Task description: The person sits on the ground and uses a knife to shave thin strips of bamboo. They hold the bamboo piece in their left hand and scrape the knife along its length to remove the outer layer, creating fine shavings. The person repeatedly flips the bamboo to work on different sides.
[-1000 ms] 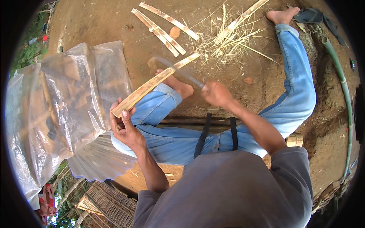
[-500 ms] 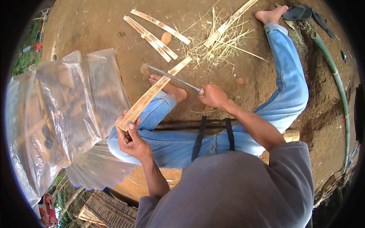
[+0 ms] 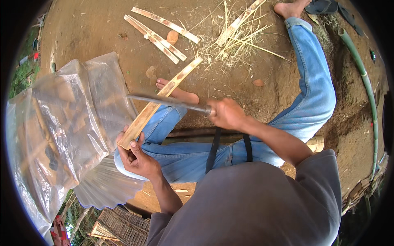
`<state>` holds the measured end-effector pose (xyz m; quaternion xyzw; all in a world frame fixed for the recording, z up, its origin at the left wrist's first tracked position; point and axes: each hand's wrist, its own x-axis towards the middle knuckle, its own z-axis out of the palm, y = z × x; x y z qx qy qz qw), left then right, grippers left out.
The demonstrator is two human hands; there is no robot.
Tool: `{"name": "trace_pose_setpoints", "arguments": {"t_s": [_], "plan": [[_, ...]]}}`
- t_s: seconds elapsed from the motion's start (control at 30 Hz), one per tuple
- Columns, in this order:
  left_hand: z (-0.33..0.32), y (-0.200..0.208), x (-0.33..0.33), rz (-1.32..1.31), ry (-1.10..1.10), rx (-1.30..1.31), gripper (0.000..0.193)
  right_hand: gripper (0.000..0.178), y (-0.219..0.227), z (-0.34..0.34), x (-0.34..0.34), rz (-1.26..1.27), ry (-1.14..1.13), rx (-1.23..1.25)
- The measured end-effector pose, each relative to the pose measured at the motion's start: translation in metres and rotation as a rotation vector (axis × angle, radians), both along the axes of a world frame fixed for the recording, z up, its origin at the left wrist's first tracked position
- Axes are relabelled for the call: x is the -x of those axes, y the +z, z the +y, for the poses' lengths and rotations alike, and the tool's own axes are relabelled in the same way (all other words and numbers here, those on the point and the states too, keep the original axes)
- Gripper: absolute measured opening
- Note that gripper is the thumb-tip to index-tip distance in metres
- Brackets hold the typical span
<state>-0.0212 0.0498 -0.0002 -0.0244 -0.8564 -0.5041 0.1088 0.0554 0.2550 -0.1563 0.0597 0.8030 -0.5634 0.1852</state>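
My left hand [image 3: 141, 161] grips the near end of a flat bamboo strip [image 3: 140, 122], thumb on one edge and fingers on the other. The strip slants up and away to the right, over my bent leg and bare foot. Wrapped round a short handle, my right hand [image 3: 228, 115] holds a long-bladed knife [image 3: 168, 101]. Its blade, slightly blurred, lies across the strip around the middle, pointing left. Whether the edge bites into the bamboo cannot be made out.
Several split bamboo strips [image 3: 165, 23] lie on the dirt ground ahead, beside a heap of thin shavings [image 3: 234, 45]. Clear plastic sheeting [image 3: 65, 119] covers things at the left. A green bamboo pole [image 3: 361, 69] curves along the right, and sandals [image 3: 322, 6] lie at the far right.
The knife has come down along the strip toward my left hand, its blade now reaching further left. My right hand moved slightly nearer and left; the left hand still grips the strip's end.
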Motion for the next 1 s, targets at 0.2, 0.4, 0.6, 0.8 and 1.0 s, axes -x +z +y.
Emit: {"name": "trace_pose_setpoints", "arguments": {"t_s": [0.2,0.4,0.6,0.8,1.0], "plan": [[0.002,0.0,0.004,0.0,0.02,0.008,0.045,0.02,-0.026,0.0,0.007,-0.158,-0.156,-0.035],[0.006,0.001,0.006,0.011,0.038,0.024,0.045,0.021,-0.033,0.0,0.004,-0.201,-0.126,-0.044],[0.001,0.0,0.01,0.02,0.054,0.034,0.046,0.022,-0.062,0.005,-0.004,-0.059,-0.096,-0.104],[-0.002,0.0,0.028,-0.007,0.046,-0.038,0.046,0.036,-0.123,0.034,-0.004,-0.407,-0.277,-0.174],[-0.009,0.004,0.066,-0.048,0.03,-0.165,0.043,0.036,-0.154,0.038,-0.019,-0.424,-0.335,-0.266]]}}
